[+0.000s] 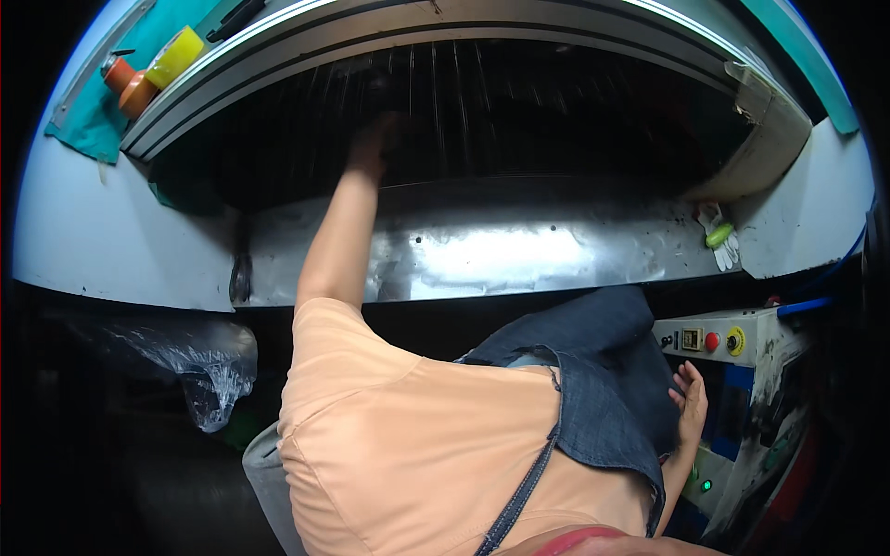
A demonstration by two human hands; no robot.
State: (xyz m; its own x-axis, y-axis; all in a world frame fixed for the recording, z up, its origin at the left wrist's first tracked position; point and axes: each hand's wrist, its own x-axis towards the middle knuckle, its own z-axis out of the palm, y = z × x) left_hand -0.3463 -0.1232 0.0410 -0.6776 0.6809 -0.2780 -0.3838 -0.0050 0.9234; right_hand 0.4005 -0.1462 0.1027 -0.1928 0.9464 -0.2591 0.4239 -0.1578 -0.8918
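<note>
My left arm reaches forward over the shiny metal ledge (482, 255) into a dark recess (519, 120) with thin, light streaks. In there my left hand (375, 146) is dim and smeared, so its fingers and anything in them cannot be made out. Low on the right side, my right hand (689, 400) hangs beside the dark denim apron (603, 389) that I wear. Its fingers are loosely bent and apart, with nothing seen in them. Nearest to it is a grey control box (756, 347) with a red button (712, 341) and a yellow-ringed switch (735, 341).
Tape rolls, one yellow (174, 57) and one orange (137, 95), lie at the upper left. A white glove (723, 243) with a green patch rests at the ledge's right end. Clear plastic film (218, 366) hangs lower left. A pale curved rail (501, 20) borders the recess.
</note>
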